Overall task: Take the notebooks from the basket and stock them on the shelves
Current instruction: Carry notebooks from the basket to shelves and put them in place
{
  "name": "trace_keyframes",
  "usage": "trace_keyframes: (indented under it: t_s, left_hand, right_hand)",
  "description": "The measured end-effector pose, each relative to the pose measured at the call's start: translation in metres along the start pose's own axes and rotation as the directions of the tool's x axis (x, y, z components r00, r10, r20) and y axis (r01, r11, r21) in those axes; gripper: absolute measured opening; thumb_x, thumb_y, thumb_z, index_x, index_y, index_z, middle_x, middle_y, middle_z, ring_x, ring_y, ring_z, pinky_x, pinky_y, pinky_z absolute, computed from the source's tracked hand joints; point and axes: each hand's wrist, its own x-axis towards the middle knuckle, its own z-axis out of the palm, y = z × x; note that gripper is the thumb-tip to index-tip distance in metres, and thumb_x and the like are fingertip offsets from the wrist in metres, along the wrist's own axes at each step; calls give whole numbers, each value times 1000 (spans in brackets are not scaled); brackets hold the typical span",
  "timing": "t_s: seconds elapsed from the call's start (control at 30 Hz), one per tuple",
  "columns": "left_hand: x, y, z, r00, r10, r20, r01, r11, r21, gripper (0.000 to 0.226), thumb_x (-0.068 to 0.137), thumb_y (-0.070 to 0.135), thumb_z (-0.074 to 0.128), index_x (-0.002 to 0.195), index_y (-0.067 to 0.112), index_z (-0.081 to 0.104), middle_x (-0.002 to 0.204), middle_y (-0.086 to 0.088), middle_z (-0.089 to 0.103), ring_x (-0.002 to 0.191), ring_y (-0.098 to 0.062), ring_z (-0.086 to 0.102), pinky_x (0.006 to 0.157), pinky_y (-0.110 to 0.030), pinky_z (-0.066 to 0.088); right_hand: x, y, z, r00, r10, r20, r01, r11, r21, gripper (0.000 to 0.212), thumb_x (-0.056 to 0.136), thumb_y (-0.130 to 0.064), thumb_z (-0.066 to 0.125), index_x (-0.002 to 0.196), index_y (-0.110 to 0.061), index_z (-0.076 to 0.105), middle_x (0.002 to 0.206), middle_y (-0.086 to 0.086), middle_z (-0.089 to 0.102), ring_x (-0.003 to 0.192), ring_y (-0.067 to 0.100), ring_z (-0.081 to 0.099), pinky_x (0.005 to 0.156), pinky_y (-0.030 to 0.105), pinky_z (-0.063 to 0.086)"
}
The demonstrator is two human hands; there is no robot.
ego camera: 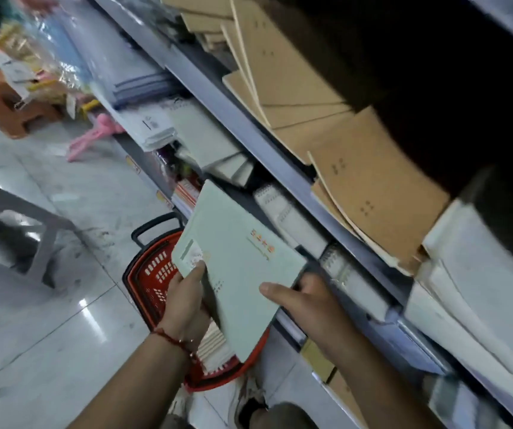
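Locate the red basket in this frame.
In the head view the red basket sits on the tiled floor at lower centre, at the foot of the shelves, directly beneath the pale green notebooks held in both hands.

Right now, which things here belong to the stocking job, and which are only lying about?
Job:
- pale green notebooks, held by the left hand and the right hand
- red basket on the floor
- shelf edge

Lying about:
- grey stool
- orange stool
- pink plastic item
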Motion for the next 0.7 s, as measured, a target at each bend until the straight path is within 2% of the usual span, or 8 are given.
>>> trace_keyframes:
  t_s: [0.17,0.27,0.37,0.43,0.53,0.6,0.63,0.7]
  left_hand:
    - [-57,9,19,975,-64,211,26,984,178,36,97,29,62,132,20,59,120,-11,71,107,-32,70,91,-49,56]
    - [-84,22,14,952,-44,304,-103,887,450,91,74,49,84,146,24,35,129,-13,65,101,-35,71,81,-52,59]
    - [-112,51,18,899,231,372,-435,567,700,124,63,61,86,153,38,5,147,-13,45,118,-35,60,86,-50,59]
    - [-133,71,31,735,400,548,-647,169,744,122,69,59,83,156,35,2,162,-11,18,146,-35,27,112,-55,36]
    - [-175,94,60,445,372,815,-786,-275,554,114,77,56,76,158,31,0,166,0,-2,153,-26,6,117,-51,26]
    - [-201,95,81,339,193,921,-813,-432,390,110,76,63,72,158,33,6,166,1,5,150,-28,17,113,-50,34]
    - [-215,93,91,350,69,934,-815,-470,340,107,75,67,70,157,36,9,165,2,15,147,-26,27,111,-47,39]
    - [-235,83,106,409,-146,901,-874,-348,340,95,74,70,69,152,47,20,152,16,41,132,-11,49,103,-40,49]
  right_hand:
    - [-67,-10,18,977,-22,-211,49,991,123,16,96,-28,61,111,-27,68,108,-13,73,101,8,69,95,42,54]
    - [-106,-21,-3,940,-49,-339,101,985,138,11,99,-27,59,102,-34,67,105,-14,73,97,8,70,94,43,55]
    - [-152,-36,-32,905,-108,-411,159,983,93,16,101,-23,56,103,-34,67,103,-14,75,93,8,71,87,33,56]
    - [-189,-45,-54,879,-152,-453,200,978,59,18,101,-21,54,108,-32,67,107,-11,75,96,10,71,85,31,56]
    - [-232,-53,-82,867,-181,-464,199,980,-11,16,101,-27,55,110,-29,68,105,-8,75,94,14,73,87,38,58]
    - [-265,-54,-99,876,-182,-447,191,981,-25,15,100,-28,57,109,-27,69,100,-7,77,88,15,74,82,35,59]
    - [-281,-54,-107,881,-192,-432,197,980,-35,16,99,-27,58,110,-24,69,99,-5,77,88,17,74,80,35,59]
    - [-310,-53,-121,885,-215,-412,209,976,-59,18,99,-27,59,113,-21,69,101,-2,77,89,20,75,79,36,59]
